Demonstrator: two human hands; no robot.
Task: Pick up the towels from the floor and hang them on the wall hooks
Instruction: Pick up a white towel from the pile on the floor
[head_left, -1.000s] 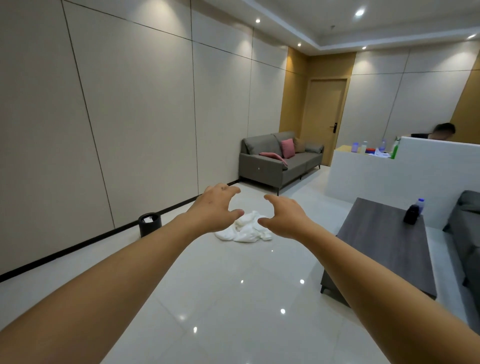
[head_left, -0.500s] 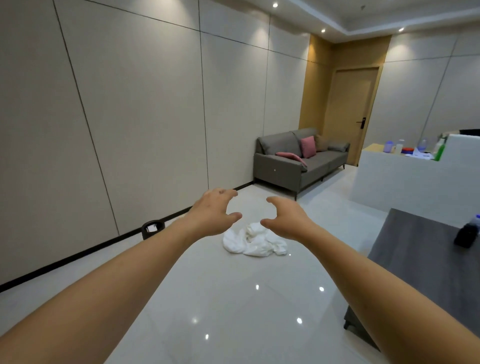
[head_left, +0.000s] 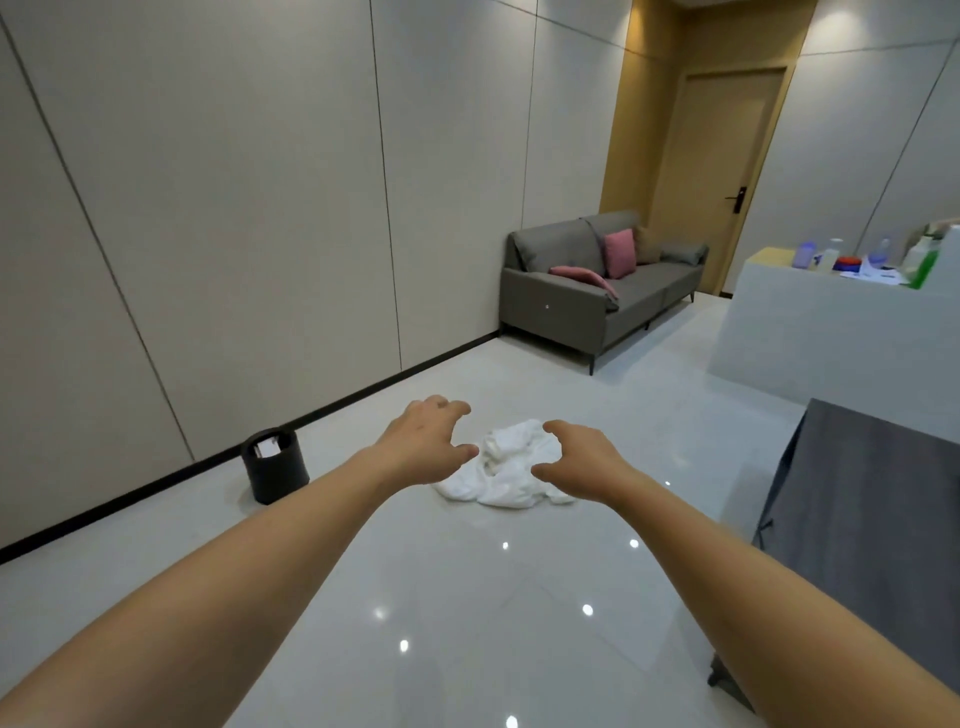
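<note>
Nothing was hung yet: the towels (head_left: 511, 470) lay on the floor (head_left: 467, 597), left hand (head_left: 423, 447) and right hand (head_left: 584, 462) spread empty.

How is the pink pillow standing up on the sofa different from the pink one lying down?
The upright pink pillow leans against the grey sofa's backrest; the flat pink pillow lies on the seat by the armrest. The upright one shows its square face; the flat one looks long and thin. Both are pink.

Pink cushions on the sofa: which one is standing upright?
The pink cushion propped against the backrest of the sofa. The other pink cushion lies flat on the seat beside the left armrest.
</note>
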